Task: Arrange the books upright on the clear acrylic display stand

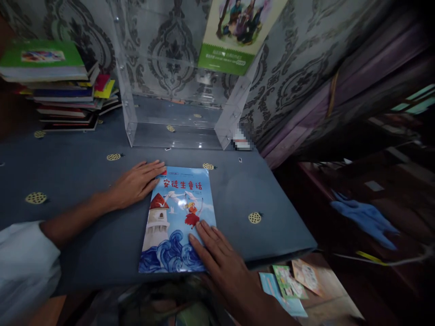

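A blue picture-covered book (178,213) lies closed and face up near the front edge of the table (91,240). Its cover shows a red-roofed tower, waves and a figure in red. At its upper left corner, my left hand (137,183) rests flat with the fingers stretched out, the tips touching the book's edge. My right hand (220,251) lies over the lower right of the cover, its fingers extended on the surface. Neither hand grips anything.
Behind the book stands a clear acrylic rack (176,136) with a green-bottomed book (234,40) high on it. A tall book stack (64,90) is at the far left. Several booklets (288,283) lie below the table's right side. A curtain (306,108) hangs right.
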`<state>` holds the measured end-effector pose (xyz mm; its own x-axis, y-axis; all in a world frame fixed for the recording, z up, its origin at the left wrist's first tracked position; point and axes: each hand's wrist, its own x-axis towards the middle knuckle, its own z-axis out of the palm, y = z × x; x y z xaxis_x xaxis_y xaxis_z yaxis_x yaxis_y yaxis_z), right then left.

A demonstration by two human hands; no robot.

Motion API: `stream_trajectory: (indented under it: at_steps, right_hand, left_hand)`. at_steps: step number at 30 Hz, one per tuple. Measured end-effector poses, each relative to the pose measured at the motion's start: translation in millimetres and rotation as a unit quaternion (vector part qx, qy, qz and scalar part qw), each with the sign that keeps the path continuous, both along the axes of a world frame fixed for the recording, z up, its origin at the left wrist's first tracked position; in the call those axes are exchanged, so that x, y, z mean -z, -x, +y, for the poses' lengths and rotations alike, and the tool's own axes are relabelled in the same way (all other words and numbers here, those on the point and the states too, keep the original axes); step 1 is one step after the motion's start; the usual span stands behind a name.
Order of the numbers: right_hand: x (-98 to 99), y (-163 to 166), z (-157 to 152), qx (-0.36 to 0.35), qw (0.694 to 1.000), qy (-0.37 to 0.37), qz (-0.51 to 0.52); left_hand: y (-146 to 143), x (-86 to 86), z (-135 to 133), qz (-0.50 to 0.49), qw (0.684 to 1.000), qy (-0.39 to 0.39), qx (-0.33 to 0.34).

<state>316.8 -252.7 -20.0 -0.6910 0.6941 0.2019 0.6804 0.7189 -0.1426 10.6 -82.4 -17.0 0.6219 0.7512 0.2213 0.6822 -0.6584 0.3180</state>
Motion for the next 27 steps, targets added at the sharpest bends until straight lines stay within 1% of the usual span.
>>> stream_trajectory:
  at_steps: [4, 7, 10, 13, 17, 21, 24, 27]
  right_hand:
    - [9.0, -10, -11, -0.020, 0.999, -0.018, 0.034]
    - [8.5, -18, -13, -0.047, 0.996, -0.020, 0.073]
    - [-4.9, -25, -10, -0.090, 0.990, -0.009, 0.106]
    - [-29.0, -30, -7, -0.108, 0.988, 0.001, 0.107]
    - [-60.7, -37, 5, -0.071, 0.991, -0.021, 0.116]
    - [-82.4, -40, 27, -0.037, 0.982, -0.048, 0.180]
    - [-93.6, -31, 46, -0.016, 0.966, -0.044, 0.252]
    - [-98.3, -15, 65, 0.055, 0.932, -0.037, 0.356]
  left_hand:
    - [1, 0.0, -12, -0.008, 1.000, 0.006, 0.016]
    - [1, -0.5, -20, -0.011, 1.000, 0.016, 0.022]
    - [1, -2.1, -27, -0.014, 0.999, 0.036, 0.025]
    - [2, -5.9, -29, -0.022, 0.997, 0.068, 0.022]
    - [6, -15.0, -27, -0.042, 0.992, 0.110, 0.034]
    - [8, -22.6, -27, -0.085, 0.985, 0.132, 0.066]
    - [1, -26.1, -29, -0.130, 0.980, 0.142, 0.056]
    - [-12, -31.4, -29, -0.197, 0.969, 0.147, 0.027]
